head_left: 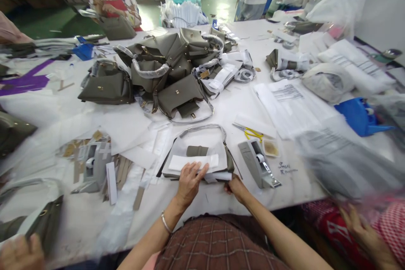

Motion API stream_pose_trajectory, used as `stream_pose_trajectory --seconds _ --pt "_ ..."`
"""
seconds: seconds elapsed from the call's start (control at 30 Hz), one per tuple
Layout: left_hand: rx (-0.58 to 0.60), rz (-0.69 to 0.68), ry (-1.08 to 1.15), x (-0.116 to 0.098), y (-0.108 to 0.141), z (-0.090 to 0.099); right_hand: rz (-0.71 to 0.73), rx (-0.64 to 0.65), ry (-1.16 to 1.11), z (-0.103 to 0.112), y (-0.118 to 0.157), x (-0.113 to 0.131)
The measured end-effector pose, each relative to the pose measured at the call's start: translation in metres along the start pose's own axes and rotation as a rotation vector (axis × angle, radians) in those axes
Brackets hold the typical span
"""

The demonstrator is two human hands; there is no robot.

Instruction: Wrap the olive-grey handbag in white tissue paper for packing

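Directly before me lies a dark olive handbag (231,159), its handle arching toward the far side. White sheets cover much of its front, with a folded white strip (177,162) across them. My left hand (190,179) rests on the bag's near part and the strip, fingers spread. At the bag's near right corner is my right hand (234,187), its fingers curled against the edge beside a white roll of wrapping (221,176); what those fingers hold is hidden. A grey tape dispenser (253,162) stands right of the bag, near yellow-handled scissors (253,132).
Several olive handbags (177,93) are piled beyond. Another tape dispenser (93,166) stands left among cardboard strips. Plastic bags (344,156) and a blue dispenser (360,116) lie right. Co-workers' hands show at lower left (22,253) and lower right (360,225); people stand across the table.
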State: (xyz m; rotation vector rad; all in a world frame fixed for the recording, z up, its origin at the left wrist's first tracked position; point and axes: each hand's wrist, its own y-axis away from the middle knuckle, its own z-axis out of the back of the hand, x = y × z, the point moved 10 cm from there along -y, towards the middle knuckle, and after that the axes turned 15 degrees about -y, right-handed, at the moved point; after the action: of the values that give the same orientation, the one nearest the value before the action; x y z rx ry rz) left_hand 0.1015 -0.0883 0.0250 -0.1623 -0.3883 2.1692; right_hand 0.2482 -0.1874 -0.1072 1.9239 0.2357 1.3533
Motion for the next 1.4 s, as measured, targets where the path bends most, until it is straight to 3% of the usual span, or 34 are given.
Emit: stream_pose_trajectory --seconds 0.4,0.5,0.57,0.63,0.73,0.8,0.87,0.93,1.13,1.27,1.4 --pt "-0.036 -0.122 -0.168 -0.029 0.009 -0.016 -0.13 -0.047 0.005 0.002 0.031 -0.032" --pt "-0.029 -0.143 -0.198 -0.034 0.012 -0.019 -0.222 0.019 0.236 0.005 0.045 -0.036" --pt "-0.024 -0.146 -0.192 -0.036 0.012 -0.02 -0.226 0.094 0.491 0.005 0.057 -0.023" --pt "-0.033 -0.152 -0.181 -0.036 0.012 -0.019 -0.029 0.077 0.71 0.002 0.067 0.018" --pt "-0.057 -0.157 -0.171 -0.036 0.011 -0.016 0.528 -0.058 0.866 -0.017 0.084 0.1" --pt "-0.067 -0.155 -0.165 -0.036 0.01 -0.017 0.819 -0.016 0.951 -0.041 0.09 0.124" --pt "-0.074 -0.153 -0.159 -0.035 0.011 -0.018 0.974 0.099 1.055 -0.061 0.083 0.12" --pt "-0.063 -0.152 -0.147 -0.035 0.011 -0.021 1.033 0.171 1.123 -0.069 0.069 0.104" --pt "0.014 -0.126 -0.13 -0.035 0.008 -0.018 1.112 0.158 1.1 -0.058 0.053 0.085" --pt "0.039 -0.199 -0.196 -0.051 0.001 -0.019 1.176 0.15 1.107 -0.057 0.057 0.084" --pt "0.004 -0.248 -0.119 -0.065 0.0 -0.029 1.263 0.106 1.086 -0.058 0.063 0.087"
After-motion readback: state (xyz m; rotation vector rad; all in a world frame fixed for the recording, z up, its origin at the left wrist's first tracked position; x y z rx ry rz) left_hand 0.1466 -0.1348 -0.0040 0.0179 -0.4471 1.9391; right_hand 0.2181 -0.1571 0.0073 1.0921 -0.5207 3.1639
